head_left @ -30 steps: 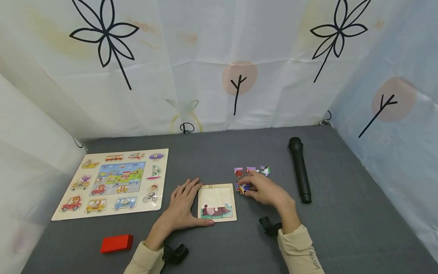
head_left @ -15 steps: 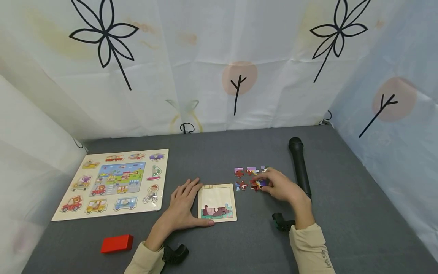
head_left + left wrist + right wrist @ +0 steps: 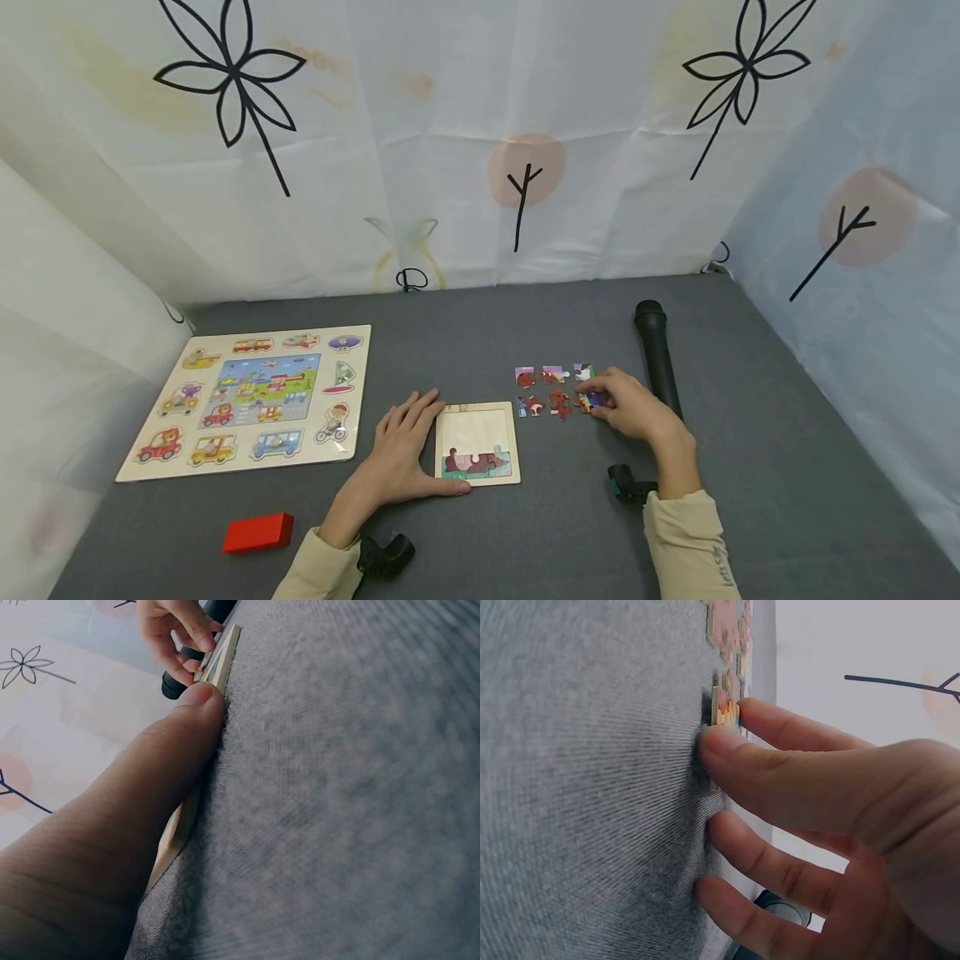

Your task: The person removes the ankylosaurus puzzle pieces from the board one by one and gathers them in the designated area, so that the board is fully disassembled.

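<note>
Resting by the left edge of a small wooden puzzle tray, my left hand has its fingers spread. Its thumb lies on the tray's near edge in the left wrist view. A strip of pink, maroon and green pieces fills the tray's bottom. To the right, my right hand pinches a blue and yellow puzzle piece between thumb and index finger, low at the tabletop. Several loose puzzle pieces lie beside it in two rows; the fingers partly cover the held one.
A black microphone lies just behind the right hand. On the left are a large vehicle puzzle board and a red block. White printed cloth walls the grey table.
My right hand has moved right along the lower row with the blue and yellow puzzle piece, uncovering the reddish pieces to its left. My left hand has stayed at the tray.
</note>
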The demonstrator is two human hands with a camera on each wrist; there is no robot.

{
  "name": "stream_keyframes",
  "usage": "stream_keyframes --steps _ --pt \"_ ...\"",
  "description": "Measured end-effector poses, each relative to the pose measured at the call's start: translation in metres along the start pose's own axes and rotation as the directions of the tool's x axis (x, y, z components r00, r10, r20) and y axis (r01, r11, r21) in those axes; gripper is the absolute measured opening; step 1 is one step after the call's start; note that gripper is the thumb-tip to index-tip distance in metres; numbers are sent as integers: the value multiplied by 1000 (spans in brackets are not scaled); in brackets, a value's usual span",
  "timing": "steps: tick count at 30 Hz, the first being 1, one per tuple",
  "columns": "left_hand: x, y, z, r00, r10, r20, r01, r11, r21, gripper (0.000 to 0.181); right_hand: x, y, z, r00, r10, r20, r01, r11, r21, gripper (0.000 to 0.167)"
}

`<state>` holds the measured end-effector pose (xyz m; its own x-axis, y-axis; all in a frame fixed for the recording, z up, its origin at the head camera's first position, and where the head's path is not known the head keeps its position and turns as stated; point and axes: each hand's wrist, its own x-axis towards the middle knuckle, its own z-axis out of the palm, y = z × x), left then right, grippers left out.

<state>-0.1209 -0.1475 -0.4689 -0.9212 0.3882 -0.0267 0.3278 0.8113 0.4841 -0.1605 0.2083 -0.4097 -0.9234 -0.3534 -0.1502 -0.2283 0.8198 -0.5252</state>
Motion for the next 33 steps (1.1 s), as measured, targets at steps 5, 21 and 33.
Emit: stream_keyframes --steps 5,21,33 --pt "1 0 0 1000 -2 4 2 1000 -2 119 0 1 1 1000 9 -9 -9 1000 1 34" --pt "0 0 0 1000 1 4 -1 1000 0 119 0 -19 5 999 -48 -10 48 998 40 38" --pt "0 -1 1 1000 13 -8 -13 1000 -3 118 13 -61 20 983 -179 44 175 981 83 34"
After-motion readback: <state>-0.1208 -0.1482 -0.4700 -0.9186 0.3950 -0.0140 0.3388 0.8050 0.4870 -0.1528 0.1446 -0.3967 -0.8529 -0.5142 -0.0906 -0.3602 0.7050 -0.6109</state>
